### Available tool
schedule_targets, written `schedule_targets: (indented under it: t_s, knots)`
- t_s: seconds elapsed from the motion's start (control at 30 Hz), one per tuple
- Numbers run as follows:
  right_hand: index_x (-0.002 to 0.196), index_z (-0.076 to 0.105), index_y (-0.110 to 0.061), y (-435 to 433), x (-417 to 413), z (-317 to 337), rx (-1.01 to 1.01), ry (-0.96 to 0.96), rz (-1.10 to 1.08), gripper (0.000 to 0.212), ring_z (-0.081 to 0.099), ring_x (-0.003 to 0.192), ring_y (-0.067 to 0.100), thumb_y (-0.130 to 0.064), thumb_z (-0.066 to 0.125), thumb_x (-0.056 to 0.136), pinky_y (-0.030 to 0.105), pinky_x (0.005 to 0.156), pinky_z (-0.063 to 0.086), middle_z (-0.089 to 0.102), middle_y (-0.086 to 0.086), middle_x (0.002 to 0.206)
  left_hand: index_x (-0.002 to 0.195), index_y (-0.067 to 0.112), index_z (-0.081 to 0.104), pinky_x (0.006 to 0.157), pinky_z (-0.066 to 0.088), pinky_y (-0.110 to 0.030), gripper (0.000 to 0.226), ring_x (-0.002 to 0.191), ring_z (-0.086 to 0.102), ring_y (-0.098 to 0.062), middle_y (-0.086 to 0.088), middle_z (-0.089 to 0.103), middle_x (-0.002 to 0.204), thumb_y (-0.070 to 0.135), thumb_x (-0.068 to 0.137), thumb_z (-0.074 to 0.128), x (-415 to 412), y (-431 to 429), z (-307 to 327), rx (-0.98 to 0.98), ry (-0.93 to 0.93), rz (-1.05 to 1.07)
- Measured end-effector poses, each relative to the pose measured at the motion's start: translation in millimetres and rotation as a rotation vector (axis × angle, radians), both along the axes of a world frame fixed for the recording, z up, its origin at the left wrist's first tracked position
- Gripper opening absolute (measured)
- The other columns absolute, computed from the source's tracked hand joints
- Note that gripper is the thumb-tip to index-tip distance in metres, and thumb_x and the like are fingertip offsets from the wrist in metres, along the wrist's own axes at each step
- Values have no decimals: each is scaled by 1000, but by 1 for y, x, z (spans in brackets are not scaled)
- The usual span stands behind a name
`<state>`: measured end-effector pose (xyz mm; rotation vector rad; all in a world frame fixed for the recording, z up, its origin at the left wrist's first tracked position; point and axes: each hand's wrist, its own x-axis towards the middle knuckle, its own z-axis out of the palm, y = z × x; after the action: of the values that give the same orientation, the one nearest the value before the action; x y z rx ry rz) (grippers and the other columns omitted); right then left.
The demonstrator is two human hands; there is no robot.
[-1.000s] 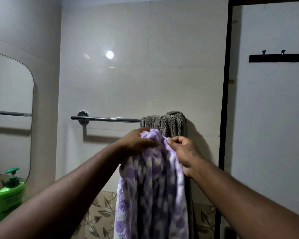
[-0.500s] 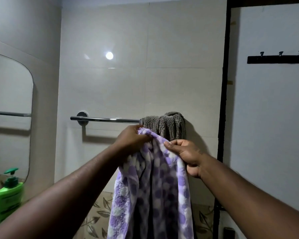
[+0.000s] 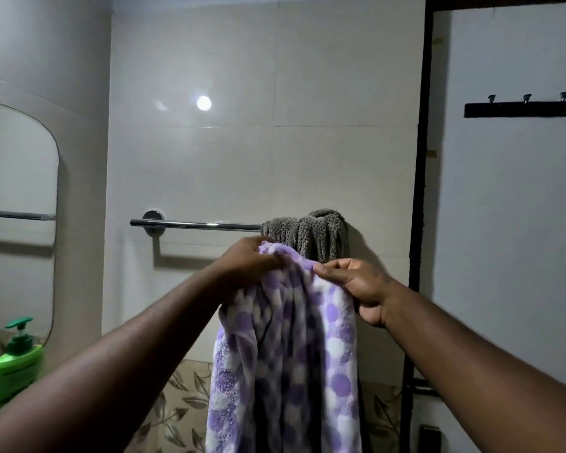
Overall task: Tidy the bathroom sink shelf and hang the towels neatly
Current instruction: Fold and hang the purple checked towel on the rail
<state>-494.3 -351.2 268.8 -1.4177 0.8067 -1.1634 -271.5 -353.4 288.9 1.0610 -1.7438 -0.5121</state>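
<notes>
A towel rail (image 3: pixel 196 225) runs across the back wall, its left mount fixed to the tiles. A bunched towel (image 3: pixel 307 235) sits over the rail's right end, hiding that end. In front of it and slightly lower, a second towel (image 3: pixel 288 348) hangs down from two hands — the left hand (image 3: pixel 249 261) gripping its top from the left, the right hand (image 3: pixel 356 282) pinching its top edge from the right. This towel probably does not touch the rail, though the hands cover the gap. On the left wall is a mirror (image 3: pixel 17 197); below it, at the left edge, stands a pump bottle (image 3: pixel 12 364). To the right, beyond a vertical frame (image 3: pixel 420 178), a hook rack (image 3: pixel 523 107) is mounted high — well above the rail.
</notes>
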Motion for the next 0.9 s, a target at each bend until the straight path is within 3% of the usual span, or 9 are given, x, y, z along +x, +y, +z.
schedule_targets:
  t_s: [0.1,0.2,0.27,0.4,0.47,0.6,0.7,0.77,0.9]
  knots:
    - [74,60,-7,-4,18,5,-10,-84,-121,19,63,47,21,3,72,84,34,48,58,66,15,62,134,20,62,96,51,-21,57,97,65,-6,-1,73,117,13,82,82,-19,4,-2,110,-153,-234]
    - [78,63,-7,-6,27,7,-41,-134,-79,19,65,58,21,-14,80,74,36,64,60,69,14,70,102,15,70,80,49,-25,26,80,58,-7,5,69,90,24,81,83,-31,5,-1,-27,-230,-104]
    - [92,68,-2,0,19,7,-53,-81,3,32,70,74,25,-23,80,70,37,75,61,74,17,85,87,13,71,68,46,-25,27,68,54,-7,7,66,75,36,78,82,-26,4,-2,-57,-154,9]
    - [89,70,-6,5,-6,-1,-23,115,85,22,71,72,23,-21,79,76,33,70,61,75,15,87,87,15,72,60,48,-16,13,67,58,-7,6,68,75,25,84,80,-6,4,-1,-76,138,154]
    - [83,67,-7,0,-5,-4,-39,70,-9,15,69,61,20,-16,79,80,31,61,60,74,14,78,98,13,73,74,55,-20,16,77,64,-11,2,73,86,20,85,80,-3,6,1,20,77,23]
    - [72,65,-9,-3,20,2,-137,103,-183,18,63,53,20,-1,76,83,32,55,58,69,15,67,140,22,58,105,48,-25,67,106,65,-6,4,71,124,18,78,85,-28,8,-5,159,-150,-275]
    - [82,69,-6,-2,23,4,-85,7,-102,6,67,55,19,-7,74,86,31,58,61,72,14,69,106,16,73,83,51,-27,37,79,60,-6,7,71,90,32,75,84,-35,4,-5,30,-181,-149]
    - [99,72,1,-1,13,3,-71,-44,31,19,72,73,24,-14,70,88,34,72,62,75,18,87,88,10,70,70,45,-26,31,69,52,-6,8,63,75,36,76,83,-28,3,-5,-6,-149,-62]
    - [96,74,-4,5,-11,1,-61,150,84,18,71,74,23,-15,75,82,32,72,60,74,19,95,86,11,71,68,46,-26,30,67,55,-10,4,66,74,36,72,82,-18,4,-4,-47,-14,81]
